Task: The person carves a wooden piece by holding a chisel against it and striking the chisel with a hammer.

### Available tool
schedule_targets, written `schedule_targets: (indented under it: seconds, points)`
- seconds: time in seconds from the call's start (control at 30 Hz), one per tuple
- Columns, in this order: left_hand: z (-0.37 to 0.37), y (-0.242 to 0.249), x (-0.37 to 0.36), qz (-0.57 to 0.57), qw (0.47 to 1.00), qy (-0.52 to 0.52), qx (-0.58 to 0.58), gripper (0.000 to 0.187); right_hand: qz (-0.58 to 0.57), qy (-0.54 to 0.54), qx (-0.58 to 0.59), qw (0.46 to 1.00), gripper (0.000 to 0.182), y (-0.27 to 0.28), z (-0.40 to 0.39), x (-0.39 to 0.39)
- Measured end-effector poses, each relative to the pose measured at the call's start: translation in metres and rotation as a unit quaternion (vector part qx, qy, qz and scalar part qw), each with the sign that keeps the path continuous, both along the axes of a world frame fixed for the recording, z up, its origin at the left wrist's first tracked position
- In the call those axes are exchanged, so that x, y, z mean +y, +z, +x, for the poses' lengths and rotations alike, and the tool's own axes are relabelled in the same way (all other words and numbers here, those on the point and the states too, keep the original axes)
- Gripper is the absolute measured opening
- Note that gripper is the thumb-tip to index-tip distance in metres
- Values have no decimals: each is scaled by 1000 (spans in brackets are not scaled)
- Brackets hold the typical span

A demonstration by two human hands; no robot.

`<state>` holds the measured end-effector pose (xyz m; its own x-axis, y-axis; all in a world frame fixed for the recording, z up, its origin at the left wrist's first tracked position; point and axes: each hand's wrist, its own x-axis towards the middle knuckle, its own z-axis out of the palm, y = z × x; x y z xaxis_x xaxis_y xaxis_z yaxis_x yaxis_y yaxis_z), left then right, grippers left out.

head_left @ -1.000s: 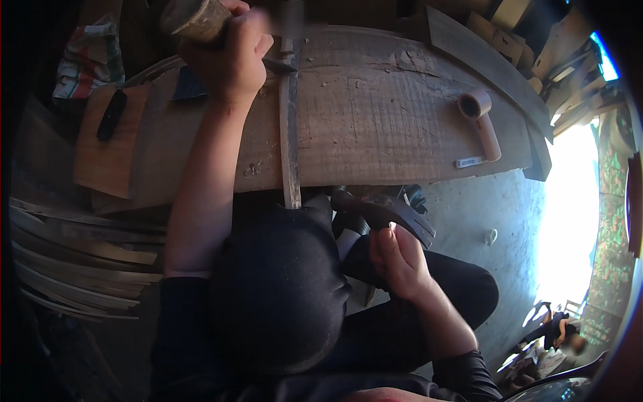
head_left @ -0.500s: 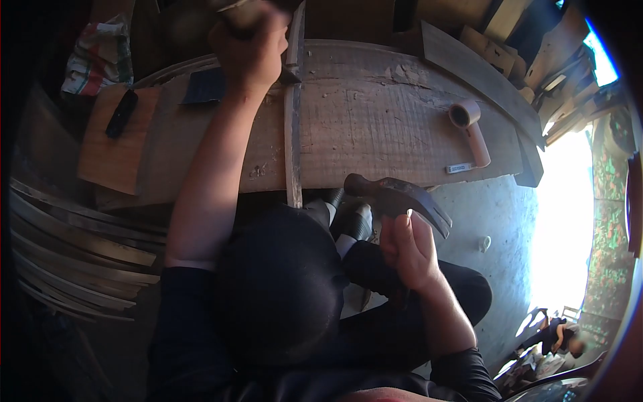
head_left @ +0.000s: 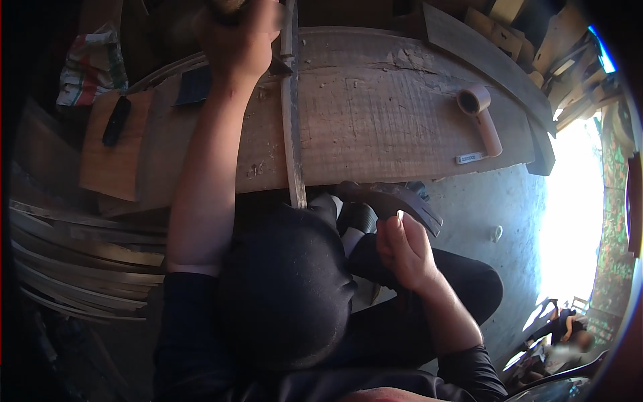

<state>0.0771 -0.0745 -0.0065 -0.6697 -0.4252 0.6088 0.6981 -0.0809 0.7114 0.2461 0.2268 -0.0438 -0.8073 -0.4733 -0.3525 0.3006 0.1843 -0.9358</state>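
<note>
My right hand [head_left: 408, 253] is closed around the handle of a claw hammer, whose dark head [head_left: 395, 201] hangs over the near edge of the wooden bench [head_left: 382, 127]. At the top of the view my left hand [head_left: 238, 50] is wrapped round a brownish, thick-ended thing [head_left: 228, 5]; blur and the frame's edge hide its kind. A dark pointed piece [head_left: 280, 65] shows below that hand, against a narrow wooden strip [head_left: 290, 127]. The strip lies across the bench, reaching from the far side toward my body.
A pink handheld fan [head_left: 485, 127] and a small white labelled item [head_left: 470, 158] lie at the bench's right. On the left are a wooden board [head_left: 110, 164] with a black object [head_left: 118, 120], and stacked curved strips [head_left: 87, 261]. A person [head_left: 566, 328] is in the lower right background.
The hammer head has shifted down and slightly left, its claw still pointing right. My left hand appears a little further up and left. The whole view has shifted slightly.
</note>
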Motion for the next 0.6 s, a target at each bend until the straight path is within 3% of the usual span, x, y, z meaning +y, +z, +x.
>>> schedule_targets:
  seconds: [0.23, 0.33, 0.4, 0.47, 0.6]
  points:
    - [-10, 8, 5, -52, 998, 37, -15, 13, 4, 15, 7, 1000, 54, -1, 5, 3]
    - [-19, 9, 1, -29, 999, -7, -37, 14, 11, 17, 4, 1000, 54, -1, 6, 1]
    - [-41, -5, -12, 138, 953, -265, 50, 15, 16, 20, 12, 1000, 55, -2, 4, -1]
    - [-24, 18, 4, -24, 996, 4, -80, 16, 8, 19, 11, 1000, 55, -3, 2, -1]
    - [-26, 17, -4, -31, 997, 4, -68, 17, 0, 15, 15, 1000, 55, -7, -1, -1]
